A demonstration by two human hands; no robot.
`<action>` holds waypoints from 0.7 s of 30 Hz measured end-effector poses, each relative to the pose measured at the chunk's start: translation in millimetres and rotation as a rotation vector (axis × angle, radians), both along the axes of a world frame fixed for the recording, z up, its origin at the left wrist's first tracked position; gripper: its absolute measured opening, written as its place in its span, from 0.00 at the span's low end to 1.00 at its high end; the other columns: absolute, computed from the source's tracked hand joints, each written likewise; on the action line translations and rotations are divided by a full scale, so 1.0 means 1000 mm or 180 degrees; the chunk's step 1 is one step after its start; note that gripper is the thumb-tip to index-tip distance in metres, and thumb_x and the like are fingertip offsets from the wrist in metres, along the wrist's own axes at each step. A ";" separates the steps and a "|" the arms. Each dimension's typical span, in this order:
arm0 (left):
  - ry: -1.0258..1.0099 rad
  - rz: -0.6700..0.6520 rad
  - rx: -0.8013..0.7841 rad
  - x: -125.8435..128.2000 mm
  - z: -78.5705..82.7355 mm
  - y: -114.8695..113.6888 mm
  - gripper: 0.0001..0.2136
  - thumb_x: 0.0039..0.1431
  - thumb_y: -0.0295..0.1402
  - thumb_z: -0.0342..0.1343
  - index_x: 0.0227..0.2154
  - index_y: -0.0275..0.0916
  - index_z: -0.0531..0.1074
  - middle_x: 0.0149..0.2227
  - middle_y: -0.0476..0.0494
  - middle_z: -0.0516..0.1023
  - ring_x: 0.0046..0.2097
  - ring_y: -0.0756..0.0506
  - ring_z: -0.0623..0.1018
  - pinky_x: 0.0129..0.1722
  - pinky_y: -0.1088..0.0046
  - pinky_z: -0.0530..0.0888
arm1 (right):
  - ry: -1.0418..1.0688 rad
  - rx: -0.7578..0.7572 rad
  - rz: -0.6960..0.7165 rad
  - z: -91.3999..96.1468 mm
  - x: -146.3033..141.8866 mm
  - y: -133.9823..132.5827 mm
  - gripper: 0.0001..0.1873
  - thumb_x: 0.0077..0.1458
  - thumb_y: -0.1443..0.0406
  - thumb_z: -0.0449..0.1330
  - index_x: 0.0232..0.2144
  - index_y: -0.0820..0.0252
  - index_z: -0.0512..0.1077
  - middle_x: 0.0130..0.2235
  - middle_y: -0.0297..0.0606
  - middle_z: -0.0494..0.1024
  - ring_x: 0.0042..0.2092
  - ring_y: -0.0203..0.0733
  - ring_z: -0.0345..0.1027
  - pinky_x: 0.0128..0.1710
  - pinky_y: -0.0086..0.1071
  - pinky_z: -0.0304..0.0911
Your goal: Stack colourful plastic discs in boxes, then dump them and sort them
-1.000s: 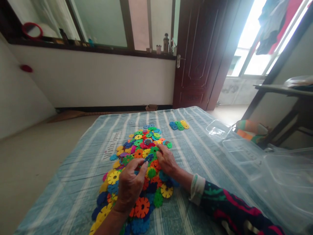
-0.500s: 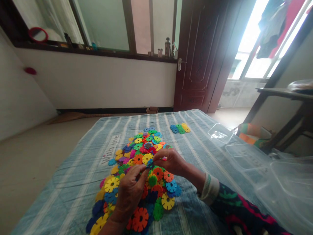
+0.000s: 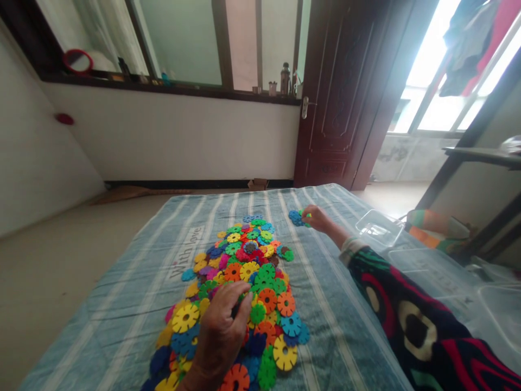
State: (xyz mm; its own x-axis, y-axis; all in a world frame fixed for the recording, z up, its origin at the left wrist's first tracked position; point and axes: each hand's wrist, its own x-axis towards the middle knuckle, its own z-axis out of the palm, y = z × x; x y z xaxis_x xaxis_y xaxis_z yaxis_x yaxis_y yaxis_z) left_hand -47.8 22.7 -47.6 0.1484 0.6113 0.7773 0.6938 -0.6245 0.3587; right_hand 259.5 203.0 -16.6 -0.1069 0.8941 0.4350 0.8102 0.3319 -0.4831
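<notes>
A heap of colourful notched plastic discs lies on the striped bed cover. My left hand rests low over the heap, thumb and forefinger apart with nothing seen between them. Farther back, my right hand is at a small separate group of discs, its fingers pinched at a green bit of disc. Blue discs of that group show left of the fingertips; the rest of it is hidden behind the hand.
Clear plastic boxes stand along the right side of the striped cover. Beyond it are a dark red door and a window ledge holding a flask. A dark shelf is at the right.
My hands have separated: the right moved from the heap back and right to the small group, while the left stayed over the heap. The blue piece between them is gone from there.
</notes>
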 end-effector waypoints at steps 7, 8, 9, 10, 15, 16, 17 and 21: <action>0.0122 -0.0002 0.0082 -0.001 -0.001 -0.001 0.06 0.59 0.32 0.54 0.33 0.41 0.75 0.34 0.46 0.82 0.37 0.46 0.81 0.43 0.71 0.78 | -0.0329 -0.0147 0.0021 -0.014 0.004 0.030 0.07 0.45 0.75 0.61 0.22 0.61 0.75 0.34 0.40 0.77 0.40 0.42 0.69 0.41 0.31 0.61; 0.0127 -0.0006 0.0100 -0.001 -0.001 -0.001 0.05 0.59 0.32 0.54 0.34 0.41 0.75 0.34 0.46 0.82 0.37 0.46 0.81 0.43 0.72 0.78 | -0.0354 -0.0163 0.0002 -0.015 0.005 0.034 0.07 0.45 0.75 0.60 0.23 0.61 0.75 0.35 0.40 0.77 0.40 0.42 0.69 0.41 0.31 0.61; 0.0130 -0.0010 0.0114 -0.001 -0.001 0.000 0.05 0.59 0.32 0.54 0.34 0.41 0.75 0.34 0.46 0.82 0.36 0.46 0.81 0.43 0.72 0.78 | -0.0376 -0.0176 -0.0021 -0.017 0.005 0.037 0.07 0.45 0.75 0.60 0.23 0.61 0.75 0.35 0.40 0.77 0.40 0.43 0.69 0.41 0.31 0.61; 0.0128 -0.0017 0.0124 -0.001 -0.001 0.000 0.05 0.59 0.32 0.54 0.34 0.41 0.75 0.34 0.47 0.82 0.36 0.46 0.81 0.42 0.72 0.78 | -0.0396 -0.0185 -0.0045 -0.018 0.006 0.039 0.07 0.45 0.75 0.60 0.23 0.60 0.75 0.35 0.40 0.77 0.40 0.43 0.69 0.41 0.31 0.61; 0.0099 -0.0026 0.0045 -0.001 -0.002 -0.001 0.05 0.58 0.32 0.55 0.34 0.42 0.75 0.34 0.47 0.82 0.36 0.46 0.81 0.43 0.72 0.78 | -0.0452 -0.0177 -0.0193 -0.019 0.010 0.042 0.08 0.46 0.74 0.60 0.25 0.58 0.76 0.36 0.40 0.76 0.40 0.43 0.70 0.41 0.32 0.61; 0.0095 -0.0024 0.0021 -0.002 -0.002 -0.001 0.05 0.58 0.32 0.55 0.34 0.42 0.75 0.34 0.47 0.82 0.36 0.46 0.81 0.43 0.72 0.78 | -0.0452 -0.0161 -0.0228 -0.019 0.010 0.041 0.08 0.47 0.74 0.60 0.26 0.58 0.76 0.36 0.40 0.76 0.40 0.44 0.70 0.41 0.32 0.61; 0.0089 -0.0021 0.0000 -0.002 -0.002 -0.001 0.05 0.58 0.32 0.55 0.34 0.42 0.75 0.34 0.47 0.82 0.36 0.46 0.81 0.43 0.71 0.78 | -0.0449 -0.0140 -0.0263 -0.018 0.009 0.038 0.08 0.48 0.74 0.59 0.28 0.59 0.76 0.37 0.41 0.76 0.40 0.44 0.69 0.41 0.33 0.61; 0.0038 -0.0048 -0.0067 -0.002 -0.003 -0.002 0.05 0.58 0.31 0.54 0.34 0.41 0.75 0.34 0.45 0.82 0.37 0.45 0.81 0.43 0.70 0.79 | -0.0444 -0.0031 -0.0291 -0.017 -0.004 0.017 0.09 0.52 0.72 0.56 0.30 0.60 0.76 0.36 0.42 0.76 0.41 0.44 0.68 0.41 0.33 0.60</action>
State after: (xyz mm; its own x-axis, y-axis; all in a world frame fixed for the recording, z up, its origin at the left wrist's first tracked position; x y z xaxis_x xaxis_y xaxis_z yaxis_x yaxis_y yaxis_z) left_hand -50.1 20.7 -50.8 0.1670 0.6251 0.7625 0.6887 -0.6274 0.3635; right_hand 255.8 219.7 -34.0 -0.0838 0.9069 0.4130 0.8963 0.2497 -0.3665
